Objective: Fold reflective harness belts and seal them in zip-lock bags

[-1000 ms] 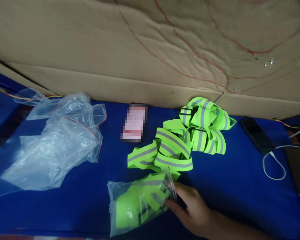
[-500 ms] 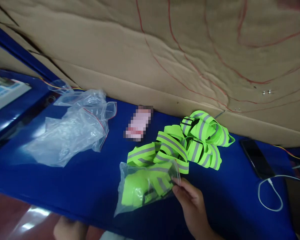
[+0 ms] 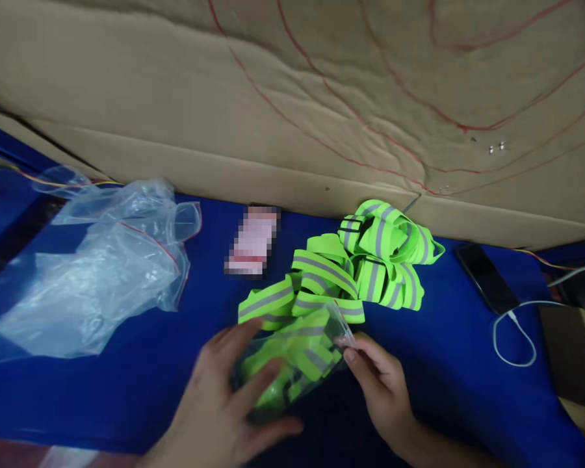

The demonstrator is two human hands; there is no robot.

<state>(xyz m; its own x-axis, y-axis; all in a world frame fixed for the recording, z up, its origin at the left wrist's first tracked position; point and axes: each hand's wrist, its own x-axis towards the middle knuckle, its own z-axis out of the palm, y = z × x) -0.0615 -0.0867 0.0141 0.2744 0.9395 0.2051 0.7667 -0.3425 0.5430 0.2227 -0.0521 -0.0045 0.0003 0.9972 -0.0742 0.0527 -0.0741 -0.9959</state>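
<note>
The right hand (image 3: 383, 383), thumb against fingers, pinches the edge of a clear bag (image 3: 316, 354) holding neon webbing (image 3: 307, 364). The left hand (image 3: 219, 396), fingers spread, covers its other end (blurred, so contact is unclear). Just beyond, loose straps (image 3: 329, 276) lie on the blue table (image 3: 448, 364), with crumpled plastic (image 3: 117, 279) leftward and a black phone (image 3: 487, 279) rightward.

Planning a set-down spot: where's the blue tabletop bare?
Bare: front left, between the clear bags and the left hand; right, between the right hand and white cable. Crowded: middle, where green straps lie behind the filled bag.
</note>
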